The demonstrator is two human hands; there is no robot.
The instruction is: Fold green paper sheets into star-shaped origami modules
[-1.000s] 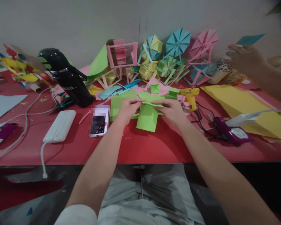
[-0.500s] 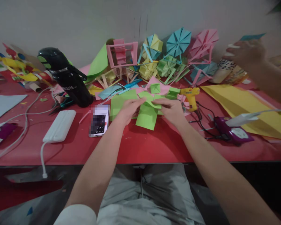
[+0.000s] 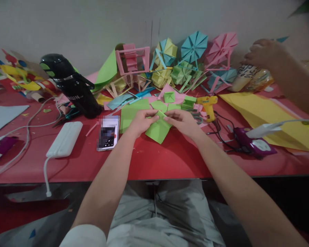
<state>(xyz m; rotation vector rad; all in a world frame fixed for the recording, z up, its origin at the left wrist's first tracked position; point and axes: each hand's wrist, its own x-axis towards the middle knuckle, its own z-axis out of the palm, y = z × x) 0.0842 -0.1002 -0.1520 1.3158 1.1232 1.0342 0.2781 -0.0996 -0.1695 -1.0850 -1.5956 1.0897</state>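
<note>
A piece of green paper (image 3: 159, 129) is pinched along its upper edge between my two hands, above the red table (image 3: 164, 161). My left hand (image 3: 144, 120) closes thumb and fingers on its left side. On its right side my right hand (image 3: 181, 120) does the same, thumb toward me. A larger green sheet (image 3: 127, 118) lies flat beneath and left of my left hand. Just beyond my hands sit a small folded green paper box (image 3: 169, 97) and another green folded piece (image 3: 188, 102). My fingers hide part of the held paper's top edge.
A yellow glue gun (image 3: 208, 108) and a purple power strip (image 3: 254, 142) lie on the right; a phone (image 3: 109, 133), white power bank (image 3: 64, 139) and black bottle (image 3: 74, 89) on the left. Paper models (image 3: 194, 46) line the wall. Another person's hand (image 3: 265, 55) reaches in right.
The green paper has turned in my fingers and now hangs cornerwise. My hands have come closer together. The other person's hand has lowered slightly over the cup.
</note>
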